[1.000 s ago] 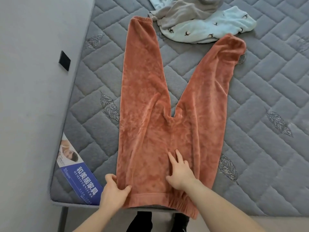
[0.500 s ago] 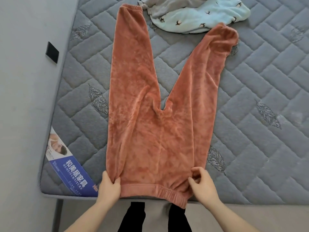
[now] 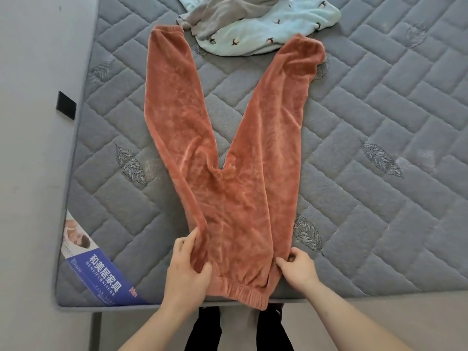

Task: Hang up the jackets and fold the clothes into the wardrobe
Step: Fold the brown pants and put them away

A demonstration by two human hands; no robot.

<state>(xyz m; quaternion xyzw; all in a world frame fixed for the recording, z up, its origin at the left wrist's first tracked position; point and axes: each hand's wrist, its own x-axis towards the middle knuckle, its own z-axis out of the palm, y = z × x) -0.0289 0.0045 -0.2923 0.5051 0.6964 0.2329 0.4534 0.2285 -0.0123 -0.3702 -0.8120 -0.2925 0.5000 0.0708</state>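
Rust-orange fleece trousers (image 3: 243, 188) lie flat on the grey quilted mattress (image 3: 379, 198), legs spread in a V pointing away, elastic waistband at the near edge. My left hand (image 3: 188, 269) grips the left side of the waist and has lifted and folded that edge inward. At the right side of the waist, my right hand (image 3: 297, 269) pinches the fabric between thumb and fingers.
A pale blue garment with small bird prints (image 3: 268, 31) and a grey garment (image 3: 228, 11) lie bunched at the far end. A blue label (image 3: 101, 274) marks the mattress's near left corner. Grey floor (image 3: 30, 173) runs along the left; a small black square (image 3: 66, 105) lies there.
My right hand left the middle of the trousers and took hold of the right waist side. My left hand has pulled the left waist edge up and inward.
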